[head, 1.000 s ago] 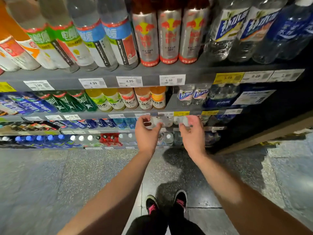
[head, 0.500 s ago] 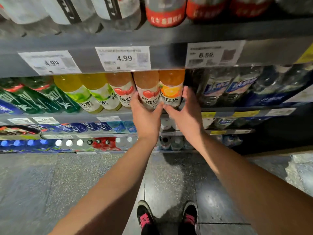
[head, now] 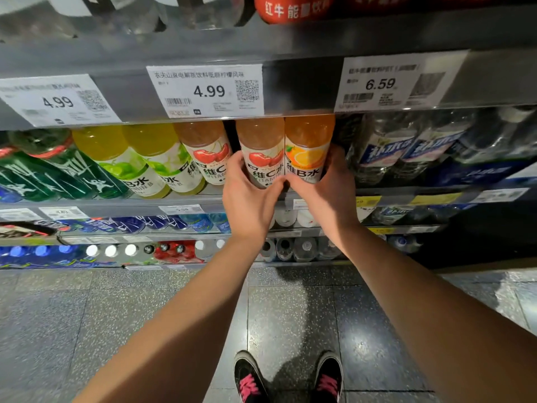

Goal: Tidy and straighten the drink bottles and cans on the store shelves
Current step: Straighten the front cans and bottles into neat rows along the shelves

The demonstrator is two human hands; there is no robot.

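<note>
**Two hands square up a pair of vitamin drinks**

The left hand (head: 250, 196) wraps the cherry bottle (head: 263, 154) while the right hand (head: 325, 193) cups the orange bottle (head: 308, 149) on the second shelf (head: 145, 200). Best practice: keep both upright, labels forward, bases flush with the shelf edge.

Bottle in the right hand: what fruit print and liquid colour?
Orange slices on a white label, orange liquid above: the orange bottle gripped by the right hand, head view.

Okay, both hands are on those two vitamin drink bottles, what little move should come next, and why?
Probably slide the pair left. The left hand grips the cherry bottle and the right hand grips the orange bottle; they touch, but a dark gap separates them from the next cherry bottle.
</note>
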